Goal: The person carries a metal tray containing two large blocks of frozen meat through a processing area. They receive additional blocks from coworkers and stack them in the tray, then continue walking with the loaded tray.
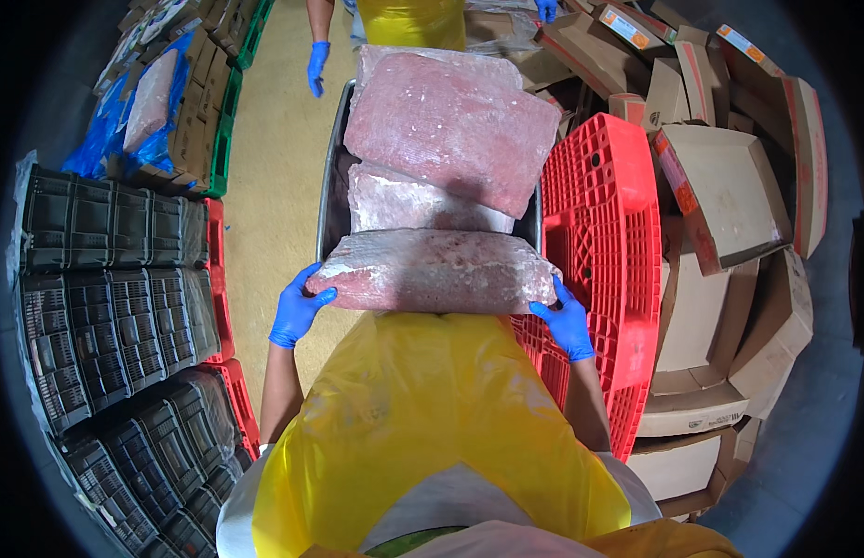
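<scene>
A frosted, reddish frozen meat block (439, 272) lies across the near end of a grey metal bin (327, 188), against the yellow apron (439, 390). My left hand (297, 305), in a blue glove, grips its left end; my right hand (564, 317), gloved alike, grips its right end. Beyond it, a large flat frozen block (453, 129) rests tilted on other frozen slabs (418, 199) heaped above the bin's rim. The underside of the near block is hidden.
A co-worker in a yellow apron (411, 24) stands at the bin's far end. Red plastic pallets (599, 258) stand at right beside piled open cardboard boxes (725, 188). Stacked grey crates (118, 314) and boxes on a green pallet (226, 132), with another frozen block (151, 101), line the left.
</scene>
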`<state>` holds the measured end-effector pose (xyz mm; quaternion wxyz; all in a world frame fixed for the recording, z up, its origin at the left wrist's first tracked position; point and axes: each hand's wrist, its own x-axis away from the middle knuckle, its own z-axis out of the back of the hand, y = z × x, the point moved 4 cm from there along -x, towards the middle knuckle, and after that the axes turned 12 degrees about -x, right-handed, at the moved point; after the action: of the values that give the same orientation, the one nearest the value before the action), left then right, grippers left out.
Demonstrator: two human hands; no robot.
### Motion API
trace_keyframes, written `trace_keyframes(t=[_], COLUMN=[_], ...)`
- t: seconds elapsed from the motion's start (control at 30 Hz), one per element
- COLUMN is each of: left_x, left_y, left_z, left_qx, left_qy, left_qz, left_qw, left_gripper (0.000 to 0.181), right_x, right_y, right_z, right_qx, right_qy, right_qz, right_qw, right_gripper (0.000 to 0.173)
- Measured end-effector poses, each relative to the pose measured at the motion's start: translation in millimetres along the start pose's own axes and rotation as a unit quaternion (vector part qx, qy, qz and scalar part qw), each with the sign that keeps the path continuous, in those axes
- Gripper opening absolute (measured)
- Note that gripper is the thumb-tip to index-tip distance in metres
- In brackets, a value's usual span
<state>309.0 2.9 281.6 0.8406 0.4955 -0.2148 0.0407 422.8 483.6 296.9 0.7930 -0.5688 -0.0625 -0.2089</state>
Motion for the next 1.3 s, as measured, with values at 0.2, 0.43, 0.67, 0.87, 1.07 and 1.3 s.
trace_keyframes(t=[0.2,0.43,0.67,0.87,1.07,1.3], left_x=[0,-7,-40,-134,-236,-353], left_y=[-6,11,47,98,96,34], left_z=[-5,-3,18,15,-30,-73], left_qx=[0.057,0.05,-0.17,-0.226,-0.269,-0.369], left_qy=[-0.019,-0.05,-0.093,-0.014,0.003,0.109], left_qz=[-0.005,0.017,0.062,0.019,0.036,0.058], left_qw=[0.998,0.997,0.979,0.974,0.962,0.921], left_gripper=[0.061,0.06,0.062,0.064,0.075,0.105], right_x=[-3,-36,-202,-327,-377,-399], right_y=[11,-18,-9,14,2,33], right_z=[3,22,18,-11,-18,-47], right_qx=[-0.08,0.013,-0.056,0.047,0.033,0.177], right_qy=[-0.001,0.028,0.033,0.07,0.025,0.082], right_qz=[-0.02,-0.024,-0.046,0.078,0.041,-0.008], right_qw=[0.997,0.999,0.997,0.993,0.998,0.981], right_gripper=[0.077,0.082,0.094,0.102,0.111,0.126])
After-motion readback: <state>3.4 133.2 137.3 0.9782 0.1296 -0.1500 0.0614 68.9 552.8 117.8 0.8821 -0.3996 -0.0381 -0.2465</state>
